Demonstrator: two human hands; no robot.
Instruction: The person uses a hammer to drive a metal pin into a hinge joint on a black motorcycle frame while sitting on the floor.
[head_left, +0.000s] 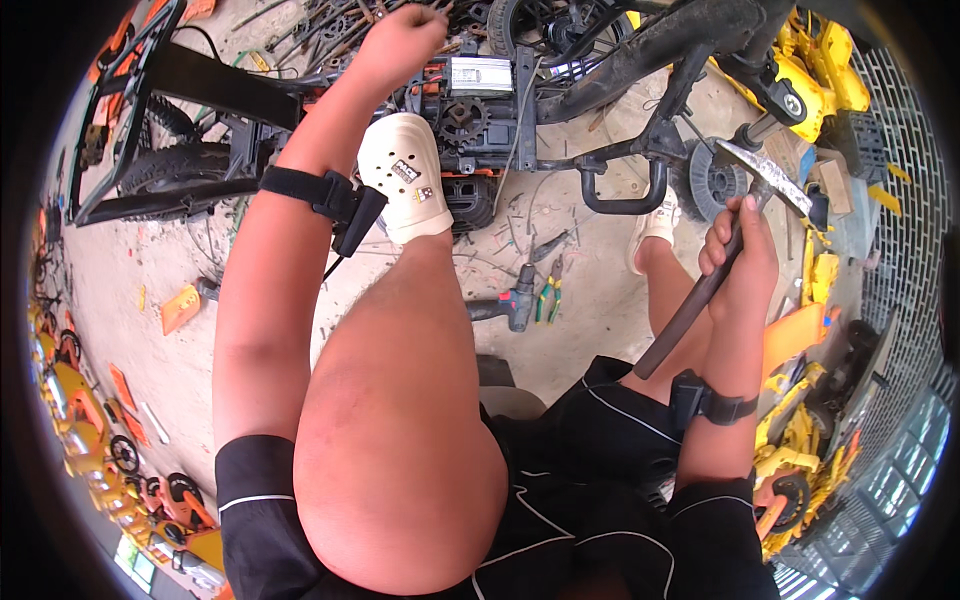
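My right hand (742,243) is closed around the handle of a hammer (688,315), its worn metal head up beside the black scooter-like frame (625,85). My left hand (405,42) reaches to the far side of the frame with fingers curled in; what they hold, if anything, is hidden. Just below that hand lies a silver box with a white label (480,76), set in the frame next to a dark toothed sprocket (464,122). My left foot, in a cream clog (395,165), rests against the frame.
On the concrete floor lie a cordless drill (519,298) and green-yellow pliers (550,290). Scattered rods (325,35) lie beyond the frame. Yellow plastic parts (805,85) are piled at the right, near a brick wall (905,160). Orange and yellow vehicles (90,420) line the left side.
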